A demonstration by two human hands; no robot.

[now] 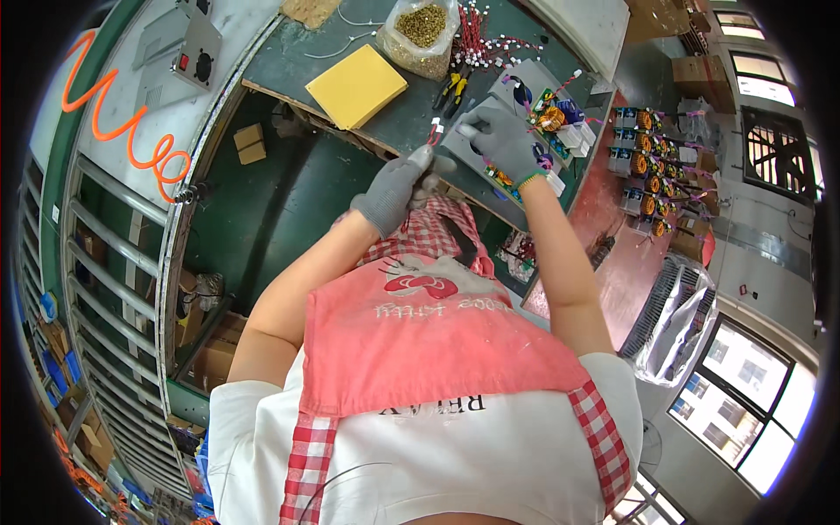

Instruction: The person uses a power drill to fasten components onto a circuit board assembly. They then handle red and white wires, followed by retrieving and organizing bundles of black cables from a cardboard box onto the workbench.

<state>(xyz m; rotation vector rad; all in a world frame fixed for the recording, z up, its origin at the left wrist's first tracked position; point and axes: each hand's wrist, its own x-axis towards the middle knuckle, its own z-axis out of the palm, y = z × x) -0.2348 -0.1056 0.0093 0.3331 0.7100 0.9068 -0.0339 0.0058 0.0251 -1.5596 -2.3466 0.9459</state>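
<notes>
My left hand [394, 191], in a grey work glove, is closed on a short red cable [437, 135] with a white plug, held upright between thumb and fingers near the bench's front edge. My right hand [504, 144], gloved the same way, is over a grey metal plate [465, 154]. Its fingers are bent and drawn together, and whatever they may pinch is too small to make out. Beside that hand, a circuit board [555, 118] with a copper coil lies on the plate. Part of a second board near my right wrist is hidden by the glove.
On the green bench are a yellow pad [356, 87], a bag of small brass-coloured parts [422, 28], black-and-yellow pliers [455, 90] and a heap of red cables [477, 39]. Rows of coil boards [649, 162] stand to the right. A roller conveyor [118, 289] runs along the left.
</notes>
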